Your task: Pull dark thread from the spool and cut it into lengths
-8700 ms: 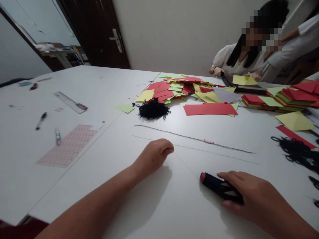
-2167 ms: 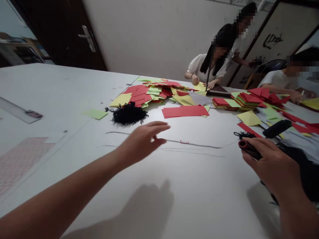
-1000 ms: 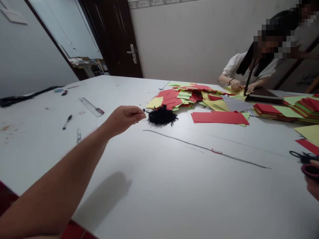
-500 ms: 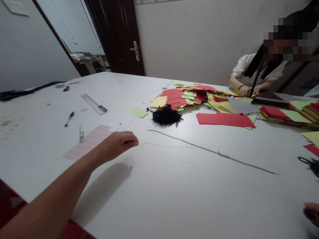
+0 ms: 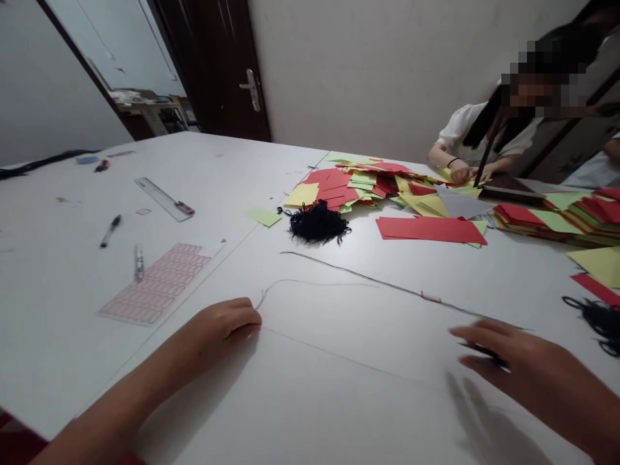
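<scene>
My left hand (image 5: 232, 323) is closed in a pinch on a thin dark thread (image 5: 314, 282), low over the white table. One end loops away from the fingertips to the right, and a fainter length runs toward my right hand (image 5: 518, 361). That hand is slightly blurred, its fingers curled round a slim dark tool (image 5: 484, 352) whose kind I cannot make out. Just beyond lies a longer dark strand (image 5: 358, 272) with a small red-edged label (image 5: 431, 297) around or on it. Behind that strand sits a tangled black bundle of yarn (image 5: 318, 223).
A sheet of red-outlined labels (image 5: 159, 284), a marker (image 5: 139, 263), a pen (image 5: 111, 231) and a ruler (image 5: 162, 197) lie left. Coloured paper slips (image 5: 334, 187) are heaped at the back. More black yarn (image 5: 598, 323) lies right. Across the table sits a person (image 5: 465, 139).
My left hand has come down and nearer, still pinching the thread. My right hand has come in from the lower right edge with the dark tool. The view has shifted slightly right.
</scene>
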`<state>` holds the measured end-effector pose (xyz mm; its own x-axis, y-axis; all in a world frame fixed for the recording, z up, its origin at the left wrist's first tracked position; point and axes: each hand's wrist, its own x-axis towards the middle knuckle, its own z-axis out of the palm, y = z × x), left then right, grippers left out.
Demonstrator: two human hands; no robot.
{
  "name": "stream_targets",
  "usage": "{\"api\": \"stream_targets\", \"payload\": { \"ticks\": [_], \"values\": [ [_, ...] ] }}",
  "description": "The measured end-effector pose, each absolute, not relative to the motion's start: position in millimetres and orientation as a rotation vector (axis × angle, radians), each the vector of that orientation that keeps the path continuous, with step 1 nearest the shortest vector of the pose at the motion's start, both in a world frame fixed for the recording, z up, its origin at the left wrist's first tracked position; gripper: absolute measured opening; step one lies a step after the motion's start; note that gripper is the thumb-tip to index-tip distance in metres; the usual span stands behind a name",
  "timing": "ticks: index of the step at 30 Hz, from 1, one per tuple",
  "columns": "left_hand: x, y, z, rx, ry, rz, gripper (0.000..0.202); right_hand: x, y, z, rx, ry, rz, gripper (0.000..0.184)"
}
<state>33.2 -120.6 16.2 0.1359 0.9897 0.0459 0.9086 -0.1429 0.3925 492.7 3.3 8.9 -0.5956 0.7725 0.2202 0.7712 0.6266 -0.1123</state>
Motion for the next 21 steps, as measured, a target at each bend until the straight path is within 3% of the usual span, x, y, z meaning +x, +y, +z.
{"api": "stream_targets", "payload": {
  "ticks": [4, 8, 21],
  "values": [
    [31, -124, 11, 2.149, 1.84, 0.458, 0.03, 396, 29, 27, -1.169, -2.787, 0.214, 0.03],
    [31, -126, 11, 2.152, 1.853, 0.407, 0.032, 342, 47, 25, -1.311, -2.798, 0.219, 0.023],
    [29, -127, 6, 2.132, 1.857, 0.431, 0.03, 342, 57, 8, -1.456, -2.67, 0.41, 0.015]
  ]
}}
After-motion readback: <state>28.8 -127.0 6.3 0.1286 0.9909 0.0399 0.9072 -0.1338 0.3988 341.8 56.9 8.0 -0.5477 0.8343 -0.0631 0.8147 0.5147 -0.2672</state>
